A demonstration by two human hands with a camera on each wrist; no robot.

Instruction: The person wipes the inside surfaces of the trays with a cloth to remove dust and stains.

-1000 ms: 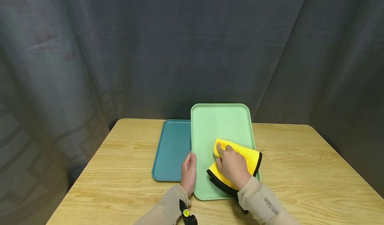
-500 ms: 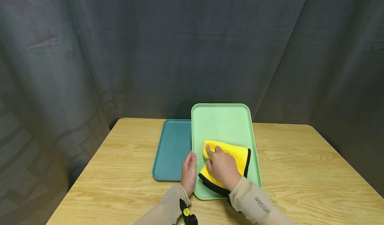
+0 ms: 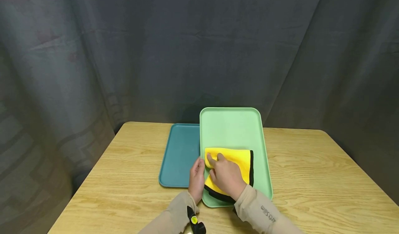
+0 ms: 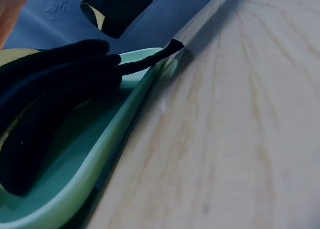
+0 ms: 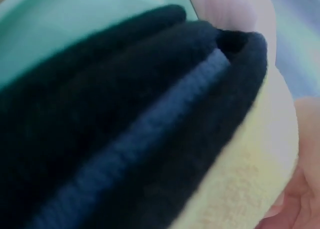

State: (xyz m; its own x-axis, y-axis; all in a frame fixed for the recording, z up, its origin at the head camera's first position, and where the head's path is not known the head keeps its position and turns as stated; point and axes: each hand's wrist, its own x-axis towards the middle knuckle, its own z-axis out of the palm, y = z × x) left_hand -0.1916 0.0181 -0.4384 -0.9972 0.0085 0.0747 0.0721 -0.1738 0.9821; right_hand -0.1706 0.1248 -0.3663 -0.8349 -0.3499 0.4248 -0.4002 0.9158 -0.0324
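A light green tray (image 3: 230,130) lies lengthwise before me, overlapping the right side of a teal tray (image 3: 179,157). My left hand (image 3: 196,180) grips the green tray's left rim near its front, thumb on top. On the tray's near half my right hand (image 3: 229,176) holds a folded yellow cloth with black edging (image 3: 241,159), its index finger stretched towards the cloth's far left corner. The cloth reaches almost to my left fingertips. The right wrist view shows the cloth's stacked black folds (image 5: 125,99) close up; much of the gripping hand is hidden there.
Both trays are on a light wooden table (image 3: 311,178). Behind its far edge hangs a dark grey curtain (image 3: 199,53), which also runs down both sides. A black strap with a yellow badge (image 3: 194,221) sits on my left wrist.
My right hand has slid the cloth leftward across the green tray, from its right edge to its left rim. My left hand and both trays have stayed nearly still.
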